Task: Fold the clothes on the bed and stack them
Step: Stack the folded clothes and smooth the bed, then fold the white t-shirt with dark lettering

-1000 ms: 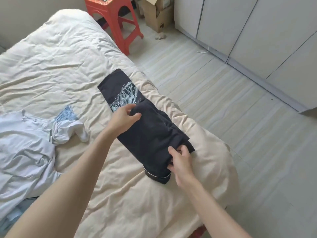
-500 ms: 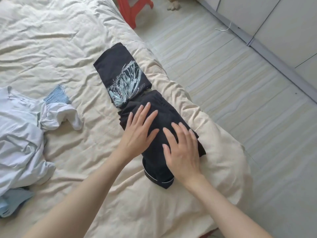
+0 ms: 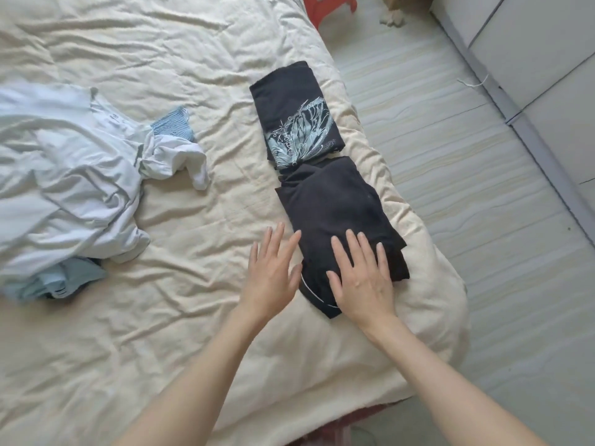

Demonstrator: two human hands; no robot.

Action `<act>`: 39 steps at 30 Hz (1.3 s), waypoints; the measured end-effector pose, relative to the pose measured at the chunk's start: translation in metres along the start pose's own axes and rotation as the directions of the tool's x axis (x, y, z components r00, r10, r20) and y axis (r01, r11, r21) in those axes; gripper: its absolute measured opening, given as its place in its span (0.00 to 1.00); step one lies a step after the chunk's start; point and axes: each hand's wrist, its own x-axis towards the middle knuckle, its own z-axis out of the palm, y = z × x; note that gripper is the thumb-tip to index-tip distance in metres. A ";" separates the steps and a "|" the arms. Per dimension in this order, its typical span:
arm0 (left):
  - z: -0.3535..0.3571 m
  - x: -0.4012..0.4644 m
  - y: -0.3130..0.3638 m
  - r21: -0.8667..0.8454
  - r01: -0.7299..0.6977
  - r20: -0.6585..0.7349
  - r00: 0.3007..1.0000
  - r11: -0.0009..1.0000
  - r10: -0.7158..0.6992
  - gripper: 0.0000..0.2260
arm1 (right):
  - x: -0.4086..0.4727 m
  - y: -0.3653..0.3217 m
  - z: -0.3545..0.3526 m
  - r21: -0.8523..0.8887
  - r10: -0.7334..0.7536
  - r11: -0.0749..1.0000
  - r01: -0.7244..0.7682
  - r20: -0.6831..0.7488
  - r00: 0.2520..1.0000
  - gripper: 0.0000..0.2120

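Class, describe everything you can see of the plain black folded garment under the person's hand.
The plain black folded garment looks like soft matte cloth, folded into a rough rectangle with thin white piping at its near end. It lies flat near the cream bed cover's right edge, beside the printed black folded shirt. The right hand rests flat on it.

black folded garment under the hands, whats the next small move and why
Probably lift the plain black garment and set it on the printed black shirt just beyond it. Both look folded and lie end to end near the bed edge, not stacked. The right hand lies flat on it and the left hand is open beside it, gripping nothing. The pale clothes are still unfolded.
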 end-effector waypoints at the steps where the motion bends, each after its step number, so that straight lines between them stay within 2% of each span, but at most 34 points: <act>1: 0.000 -0.025 -0.013 -0.015 0.067 -0.005 0.998 0.998 -0.067 0.26 | -0.007 -0.012 -0.001 -0.013 -0.042 0.999 0.042 0.016 0.999 0.30; 4: -0.005 -0.089 -0.059 0.032 0.226 0.038 0.973 0.974 -0.227 0.27 | -0.018 -0.051 0.001 -0.043 -0.154 0.986 0.160 0.111 0.982 0.29; 6: -0.014 -0.125 -0.088 0.068 0.272 0.056 0.959 0.960 -0.276 0.27 | -0.022 -0.082 0.003 -0.055 -0.219 0.972 0.230 0.156 0.963 0.29; 11: -0.050 -0.200 -0.165 0.057 0.440 0.009 0.897 0.896 -0.441 0.27 | -0.020 -0.178 0.006 -0.020 -0.378 0.920 0.393 0.230 0.897 0.29; 17: -0.080 -0.257 -0.264 0.023 0.571 -0.011 0.821 0.820 -0.571 0.27 | -0.007 -0.293 0.028 -0.038 -0.470 0.870 0.491 0.235 0.851 0.28; 20: -0.094 -0.282 -0.305 0.009 0.578 0.021 0.816 0.816 -0.578 0.27 | -0.005 -0.342 0.046 -0.057 -0.469 0.862 0.503 0.285 0.836 0.28; 24: -0.120 -0.304 -0.363 -0.093 0.595 -0.023 0.800 0.798 -0.599 0.27 | 0.011 -0.406 0.059 -0.048 -0.464 0.864 0.501 0.308 0.830 0.28; 28: -0.141 -0.302 -0.411 -0.110 0.616 -0.048 0.780 0.780 -0.624 0.27 | 0.037 -0.451 0.064 -0.057 -0.449 0.873 0.484 0.291 0.845 0.28; 32: -0.157 -0.267 -0.456 -0.040 0.589 -0.070 0.804 0.807 -0.591 0.29 | 0.080 -0.496 0.072 -0.085 -0.534 0.814 0.574 0.280 0.798 0.26; 39: -0.183 -0.165 -0.543 0.076 0.526 -0.290 0.824 0.847 -0.486 0.35 | 0.156 -0.575 0.123 -0.121 -0.673 0.692 0.711 0.247 0.697 0.27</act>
